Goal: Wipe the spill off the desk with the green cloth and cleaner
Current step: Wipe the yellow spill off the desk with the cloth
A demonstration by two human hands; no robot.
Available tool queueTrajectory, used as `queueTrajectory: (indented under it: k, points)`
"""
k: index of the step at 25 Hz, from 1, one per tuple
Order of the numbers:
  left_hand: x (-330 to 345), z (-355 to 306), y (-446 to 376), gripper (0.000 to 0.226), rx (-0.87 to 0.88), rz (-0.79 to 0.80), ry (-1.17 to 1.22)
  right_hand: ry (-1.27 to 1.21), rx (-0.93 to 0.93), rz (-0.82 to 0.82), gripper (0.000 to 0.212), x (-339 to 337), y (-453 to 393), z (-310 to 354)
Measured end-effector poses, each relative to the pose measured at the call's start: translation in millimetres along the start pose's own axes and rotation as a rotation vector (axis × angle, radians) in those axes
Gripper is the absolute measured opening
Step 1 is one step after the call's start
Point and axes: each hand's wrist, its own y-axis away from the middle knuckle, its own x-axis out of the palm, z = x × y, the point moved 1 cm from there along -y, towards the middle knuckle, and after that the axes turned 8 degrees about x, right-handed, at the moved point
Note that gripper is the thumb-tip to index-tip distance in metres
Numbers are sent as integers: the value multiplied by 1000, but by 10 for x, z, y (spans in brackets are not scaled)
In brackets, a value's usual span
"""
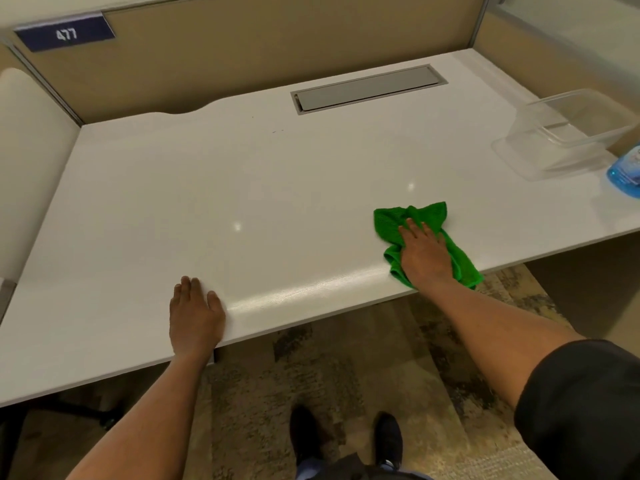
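Observation:
A crumpled green cloth (391, 226) lies on the white desk (207, 202) near its front edge, right of centre. My right hand (424, 254) presses flat on top of the cloth, fingers spread and pointing away from me. My left hand (195, 315) rests palm down on the desk's front edge, holding nothing. A blue bottle of cleaner (625, 171) stands at the far right edge of view, partly cut off. No spill is visible on the desk; a faint sheen shows along the front edge between my hands.
A clear plastic container (568, 133) sits at the back right beside the bottle. A grey cable hatch (369, 89) is set into the desk's rear. Tan partition walls enclose the back and sides. My feet stand on patterned carpet below the desk edge.

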Motion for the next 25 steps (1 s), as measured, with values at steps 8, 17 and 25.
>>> queueTrajectory:
  k: [8, 17, 25]
  points:
    - [54, -165, 181, 60, -63, 7, 68, -54, 219, -26, 51, -53, 197, -337]
    - [-56, -345, 380, 53, -204, -99, 308, -274, -300, -2, 52, 370, 1110, 850]
    - [-173, -321, 748, 50, -367, -184, 500, -323, -729, 313, 49, 439, 1264, 1803]
